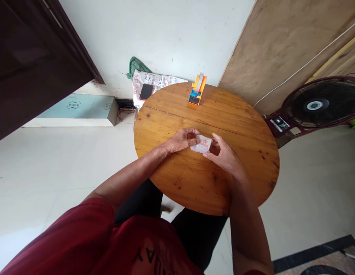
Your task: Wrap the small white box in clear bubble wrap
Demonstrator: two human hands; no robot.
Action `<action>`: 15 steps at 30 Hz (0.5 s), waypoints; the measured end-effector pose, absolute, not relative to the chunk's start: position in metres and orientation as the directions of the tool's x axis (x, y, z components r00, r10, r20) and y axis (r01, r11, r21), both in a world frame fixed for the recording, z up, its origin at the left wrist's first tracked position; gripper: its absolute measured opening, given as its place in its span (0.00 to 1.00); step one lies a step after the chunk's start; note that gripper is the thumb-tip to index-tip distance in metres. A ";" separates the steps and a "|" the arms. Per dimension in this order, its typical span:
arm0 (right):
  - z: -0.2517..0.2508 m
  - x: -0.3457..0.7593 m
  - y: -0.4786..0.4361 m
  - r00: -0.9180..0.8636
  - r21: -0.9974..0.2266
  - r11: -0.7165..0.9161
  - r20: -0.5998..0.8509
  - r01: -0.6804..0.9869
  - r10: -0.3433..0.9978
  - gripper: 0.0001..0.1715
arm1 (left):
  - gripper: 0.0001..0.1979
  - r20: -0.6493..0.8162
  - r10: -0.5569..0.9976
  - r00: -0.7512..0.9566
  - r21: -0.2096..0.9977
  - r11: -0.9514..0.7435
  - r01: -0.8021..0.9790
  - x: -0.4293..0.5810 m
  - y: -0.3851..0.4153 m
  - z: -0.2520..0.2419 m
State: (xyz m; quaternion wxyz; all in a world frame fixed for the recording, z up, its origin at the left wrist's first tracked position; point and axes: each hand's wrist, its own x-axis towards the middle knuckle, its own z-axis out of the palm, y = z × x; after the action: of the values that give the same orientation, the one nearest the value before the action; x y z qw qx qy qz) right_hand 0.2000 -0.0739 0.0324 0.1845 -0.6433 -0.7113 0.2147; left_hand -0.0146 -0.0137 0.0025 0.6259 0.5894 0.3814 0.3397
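A small white packet (204, 143) with red print on top is held just over the middle of the round wooden table (177, 172). It looks boxy, with a crinkled wrapper at its left end. My left hand (183, 140) grips that left end, thumb on top and the other fingers curled behind. At the right end, my right hand (224, 154) has its thumb along the near edge and its fingertips at the far corner. Part of the packet's left side is hidden under my left thumb.
An orange and blue tape dispenser (196, 91) stands at the table's far edge. Beyond the far-left edge, a dark phone (146, 92) lies on a printed white sack (168, 79). A black fan (317, 103) is close by on the right.
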 end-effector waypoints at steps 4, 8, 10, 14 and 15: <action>0.036 0.205 -0.074 -0.106 -0.550 0.085 -0.006 0.831 0.994 0.39 | 0.23 -0.094 0.883 0.460 0.994 0.113 -0.014 -0.015 -0.013 0.001; 0.037 0.198 -0.073 -0.150 -0.546 0.143 0.032 0.826 0.988 0.22 | 0.21 -0.076 0.882 0.466 0.997 0.073 0.024 -0.016 -0.012 -0.001; 0.038 0.195 -0.071 -0.147 -0.540 0.148 0.045 0.829 0.988 0.17 | 0.20 -0.065 0.871 0.487 0.998 0.045 0.052 -0.017 -0.014 0.000; 0.039 0.191 -0.071 -0.141 -0.533 0.166 0.088 0.830 0.986 0.18 | 0.22 -0.013 0.844 0.536 1.000 0.014 0.002 -0.018 -0.017 0.001; 0.040 0.191 -0.071 -0.142 -0.539 0.172 0.098 0.824 0.985 0.19 | 0.22 0.010 0.847 0.532 1.000 0.004 -0.025 -0.018 -0.018 0.001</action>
State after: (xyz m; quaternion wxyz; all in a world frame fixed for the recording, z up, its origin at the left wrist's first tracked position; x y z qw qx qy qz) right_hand 0.1910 -0.0709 0.0395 0.2201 -0.6169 -0.7332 0.1825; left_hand -0.0179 -0.0177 0.0011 0.6243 0.6133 0.3351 0.3491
